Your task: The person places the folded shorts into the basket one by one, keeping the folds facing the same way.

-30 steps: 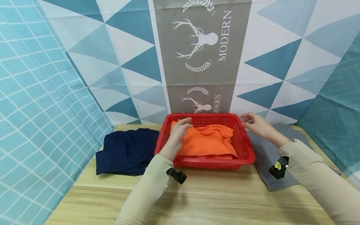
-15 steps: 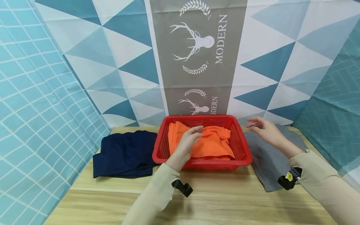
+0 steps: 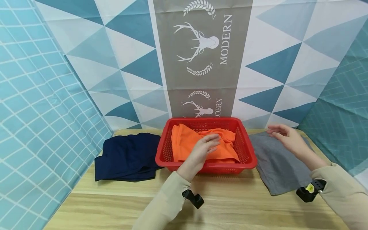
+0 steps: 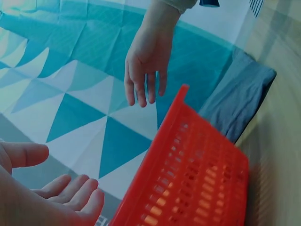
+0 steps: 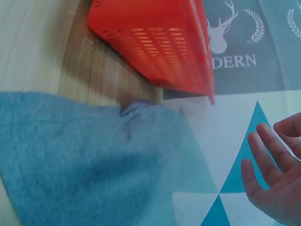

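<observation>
A red plastic basket point(image 3: 249, 150) with perforated walls stands on the table, holding a folded orange cloth point(image 3: 185, 143). My left hand point(image 3: 201, 152) hovers over the basket's front rim with loosely bent fingers and nothing in them; it covers part of the orange cloth in the head view. To the right of the basket, a grey cloth point(image 3: 280, 169) lies flat on the table. Above its far part is my right hand point(image 3: 288, 139), fingers relaxed, holding nothing. In the left wrist view the right hand point(image 4: 149, 61) shows with fingers extended, apart from the basket.
A folded navy blue cloth point(image 3: 129, 156) lies left of the basket, close to its wall. The wooden table point(image 3: 230, 198) ends at a patterned fabric backdrop point(image 3: 138, 64) right behind the basket. Another blue gridded sheet point(image 3: 43, 95) hangs along the left side.
My left hand has moved right across the front of the basket. The right hand has drawn away from the basket's right rim, over the grey cloth. The cloths and basket stay put.
</observation>
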{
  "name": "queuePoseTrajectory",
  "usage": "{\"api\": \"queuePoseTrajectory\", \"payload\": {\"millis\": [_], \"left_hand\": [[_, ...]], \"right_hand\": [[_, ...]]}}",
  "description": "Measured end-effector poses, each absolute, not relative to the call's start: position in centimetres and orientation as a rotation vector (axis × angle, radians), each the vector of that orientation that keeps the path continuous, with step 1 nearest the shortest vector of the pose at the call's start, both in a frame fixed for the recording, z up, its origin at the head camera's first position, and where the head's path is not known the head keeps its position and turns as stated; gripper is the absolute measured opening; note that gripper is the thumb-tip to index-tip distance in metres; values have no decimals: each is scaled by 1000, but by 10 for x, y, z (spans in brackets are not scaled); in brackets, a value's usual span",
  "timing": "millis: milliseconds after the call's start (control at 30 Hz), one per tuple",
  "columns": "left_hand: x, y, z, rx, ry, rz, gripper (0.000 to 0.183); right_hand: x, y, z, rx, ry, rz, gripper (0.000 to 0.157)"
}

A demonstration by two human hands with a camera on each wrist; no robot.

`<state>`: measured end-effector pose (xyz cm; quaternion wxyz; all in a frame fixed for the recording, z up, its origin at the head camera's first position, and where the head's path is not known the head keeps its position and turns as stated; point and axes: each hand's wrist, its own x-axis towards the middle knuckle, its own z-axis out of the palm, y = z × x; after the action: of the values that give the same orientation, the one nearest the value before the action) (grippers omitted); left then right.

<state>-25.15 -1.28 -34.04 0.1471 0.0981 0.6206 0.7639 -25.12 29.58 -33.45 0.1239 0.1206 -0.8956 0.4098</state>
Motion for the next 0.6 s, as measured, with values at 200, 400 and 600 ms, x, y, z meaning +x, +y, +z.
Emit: {"api": "queuePoseTrajectory", "payload": {"millis": [200,400,600], "left_hand": [[-248,-2,-343,329,1760,2149,35],[-239,11,-343,421,1753,2070,36],[-232,28,-343,489,1723,2008,38]], "right_hand": [[-248,309,-343,317,-2587,1187,32],[-250,335,-360,228,-2622,1212,35],[-279,385,-410,118,-2656,1157,44]]}}
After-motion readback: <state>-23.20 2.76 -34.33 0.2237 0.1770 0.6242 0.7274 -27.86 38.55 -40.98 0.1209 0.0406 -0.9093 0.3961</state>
